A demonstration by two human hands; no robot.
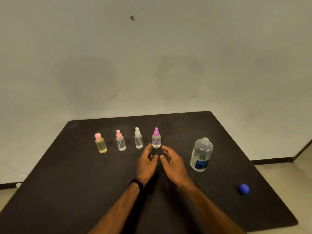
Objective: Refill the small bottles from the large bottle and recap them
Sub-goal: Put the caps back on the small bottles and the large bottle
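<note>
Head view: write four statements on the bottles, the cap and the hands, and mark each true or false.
1. All four small bottles wear their tops. True.
2. The large bottle is capped. False: its neck is open and the blue cap lies apart on the table.
3. The right hand grips the magenta-topped bottle. False: both it and the left hand hold nothing, just in front of that bottle.
4. The yellow-filled bottle stands at the left end of the row. True.

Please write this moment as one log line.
hands: open, near magenta-cap bottle | small bottles: capped | large bottle: uncapped | blue cap: on table
</note>
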